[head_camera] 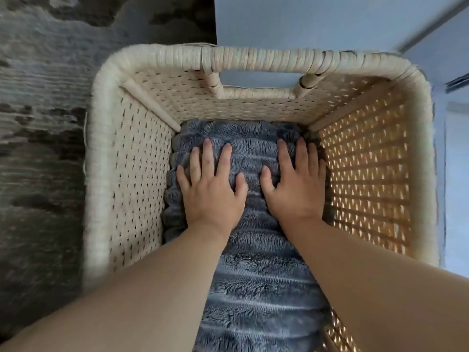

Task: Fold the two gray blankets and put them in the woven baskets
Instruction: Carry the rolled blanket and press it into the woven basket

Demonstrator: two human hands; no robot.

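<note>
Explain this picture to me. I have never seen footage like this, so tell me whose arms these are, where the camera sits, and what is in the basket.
There is no machine here. A person wears a camera on the head, looking down, so the two bare arms coming in from the bottom are their own. This one view looks straight into a woven basket. A dark patterned rug shows to its left and pale floor beyond. Inside lies a plush gray blanket. The left hand and right hand lie flat on it, side by side, fingers spread, pressing it down. Neither grips anything.
</note>
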